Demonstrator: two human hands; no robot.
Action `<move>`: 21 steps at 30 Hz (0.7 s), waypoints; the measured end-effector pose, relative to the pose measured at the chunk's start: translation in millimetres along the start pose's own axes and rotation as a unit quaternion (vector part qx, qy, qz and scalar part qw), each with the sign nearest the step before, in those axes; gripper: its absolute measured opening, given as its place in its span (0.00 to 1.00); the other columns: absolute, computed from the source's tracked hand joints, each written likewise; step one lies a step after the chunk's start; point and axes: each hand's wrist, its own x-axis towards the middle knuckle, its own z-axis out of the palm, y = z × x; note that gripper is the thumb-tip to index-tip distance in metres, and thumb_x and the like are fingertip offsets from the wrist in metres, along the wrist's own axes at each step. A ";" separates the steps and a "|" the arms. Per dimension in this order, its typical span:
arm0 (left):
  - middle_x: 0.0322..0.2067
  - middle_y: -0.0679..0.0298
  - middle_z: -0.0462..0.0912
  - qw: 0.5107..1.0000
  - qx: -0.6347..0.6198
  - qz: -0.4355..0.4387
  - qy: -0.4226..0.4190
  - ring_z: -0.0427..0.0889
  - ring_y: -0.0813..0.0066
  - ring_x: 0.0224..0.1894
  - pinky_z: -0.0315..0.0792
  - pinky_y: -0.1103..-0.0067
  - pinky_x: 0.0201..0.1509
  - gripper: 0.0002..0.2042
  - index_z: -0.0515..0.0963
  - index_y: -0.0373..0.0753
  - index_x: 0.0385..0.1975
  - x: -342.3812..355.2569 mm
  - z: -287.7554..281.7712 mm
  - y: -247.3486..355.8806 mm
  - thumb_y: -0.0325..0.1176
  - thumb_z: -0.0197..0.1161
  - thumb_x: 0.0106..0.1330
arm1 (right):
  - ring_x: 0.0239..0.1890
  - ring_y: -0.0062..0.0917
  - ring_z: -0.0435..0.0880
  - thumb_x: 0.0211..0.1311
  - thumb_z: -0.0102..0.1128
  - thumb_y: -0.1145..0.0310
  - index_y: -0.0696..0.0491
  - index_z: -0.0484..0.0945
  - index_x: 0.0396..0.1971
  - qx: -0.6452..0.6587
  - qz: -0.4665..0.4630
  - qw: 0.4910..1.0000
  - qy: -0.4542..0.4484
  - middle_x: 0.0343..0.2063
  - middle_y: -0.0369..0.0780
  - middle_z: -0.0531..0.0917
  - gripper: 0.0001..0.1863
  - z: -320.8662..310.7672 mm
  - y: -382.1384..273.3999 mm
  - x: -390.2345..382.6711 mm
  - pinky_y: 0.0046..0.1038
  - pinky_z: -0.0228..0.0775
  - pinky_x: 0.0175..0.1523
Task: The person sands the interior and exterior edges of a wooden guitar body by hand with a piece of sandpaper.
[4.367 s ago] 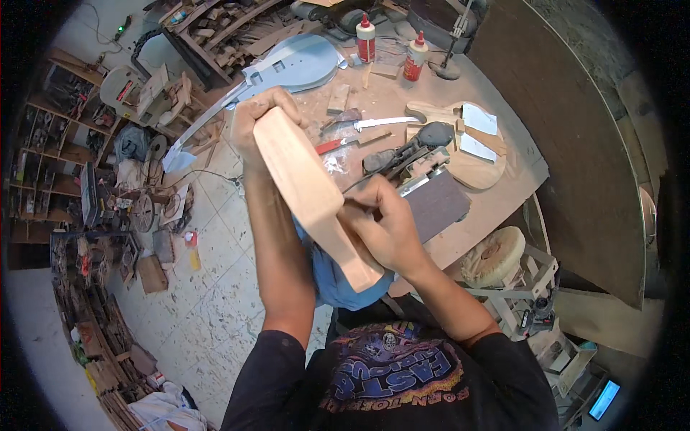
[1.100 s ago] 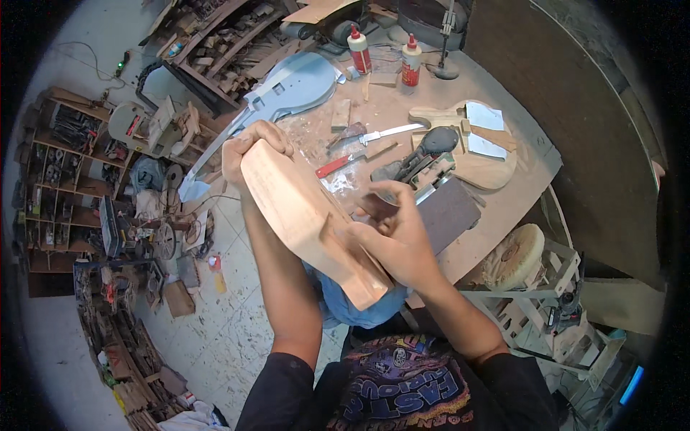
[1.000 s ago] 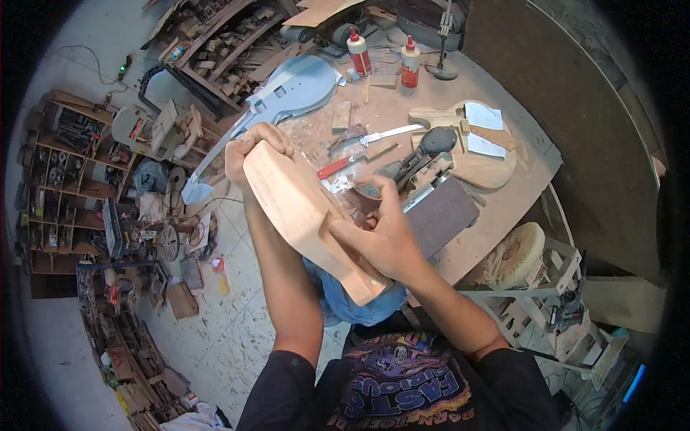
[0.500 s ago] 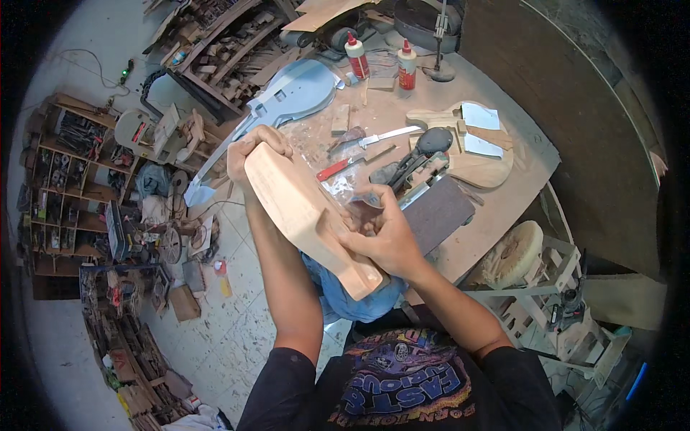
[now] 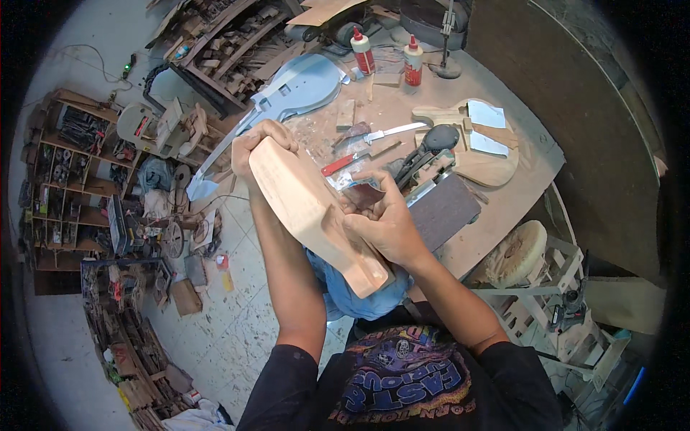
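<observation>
A pale wooden guitar body (image 5: 298,205) is held up edge-on in front of me, tilted from upper left to lower right. Its upper end is wrapped by the curled fingers of my left hand (image 5: 264,140). My right hand (image 5: 394,233) is closed on a folded piece of dark brown sandpaper (image 5: 365,195), close against the curved edge of the body; the contact itself is partly hidden by my fingers. Beneath the wood, a blue cloth (image 5: 366,305) shows at my lap.
On the workbench (image 5: 528,183) lie a red-handled knife (image 5: 343,164), a white-bladed knife (image 5: 395,133), a belt sander (image 5: 440,161), another guitar body (image 5: 481,161) and two glue bottles (image 5: 412,63). A light-blue guitar (image 5: 305,86) lies at far left.
My right hand has shifted slightly up along the wood's edge, and more of the sandpaper shows. The guitar body has tilted a little; my left hand keeps its grip.
</observation>
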 end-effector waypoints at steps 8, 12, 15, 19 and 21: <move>0.24 0.51 0.76 0.998 -0.036 -0.014 -0.047 0.73 0.62 0.31 0.68 0.72 0.40 0.21 0.74 0.30 0.22 0.5 -4.8 -0.4 0.43 0.40 0.58 | 0.30 0.12 0.71 0.48 0.65 0.81 0.52 0.59 0.56 -0.148 0.055 0.987 -0.026 0.39 0.38 0.76 0.35 -15.4 -11.4 -19.8 0.16 0.67 0.33; 0.26 0.51 0.76 0.996 -0.041 -0.015 -0.076 0.72 0.61 0.34 0.68 0.71 0.42 0.21 0.74 0.30 0.23 0.7 -8.3 0.4 0.42 0.40 0.59 | 0.28 0.11 0.68 0.49 0.66 0.78 0.53 0.59 0.56 -0.149 0.101 0.983 -0.040 0.35 0.35 0.74 0.34 -19.1 -18.4 -21.4 0.15 0.63 0.31; 0.26 0.51 0.76 0.996 -0.064 -0.017 -0.063 0.72 0.61 0.33 0.68 0.70 0.42 0.21 0.74 0.30 0.24 -0.9 -4.7 0.0 0.42 0.40 0.60 | 0.33 0.15 0.72 0.46 0.67 0.76 0.55 0.60 0.55 -0.170 0.126 0.977 -0.032 0.38 0.39 0.74 0.35 -14.8 -28.4 -19.4 0.19 0.69 0.37; 0.22 0.51 0.75 0.998 -0.059 -0.014 -0.006 0.75 0.61 0.28 0.70 0.72 0.35 0.21 0.74 0.28 0.21 0.1 0.3 -2.0 0.43 0.41 0.56 | 0.30 0.12 0.70 0.50 0.65 0.78 0.54 0.59 0.57 -0.188 0.112 0.976 -0.022 0.33 0.35 0.74 0.34 -9.4 -23.2 -21.1 0.16 0.63 0.31; 0.22 0.51 0.75 0.998 -0.059 -0.009 -0.010 0.76 0.61 0.28 0.70 0.72 0.35 0.21 0.74 0.28 0.21 0.4 0.1 -2.3 0.43 0.41 0.56 | 0.31 0.13 0.71 0.50 0.64 0.79 0.54 0.59 0.57 -0.169 0.104 0.980 -0.025 0.35 0.37 0.75 0.33 -14.4 -15.7 -21.4 0.16 0.65 0.32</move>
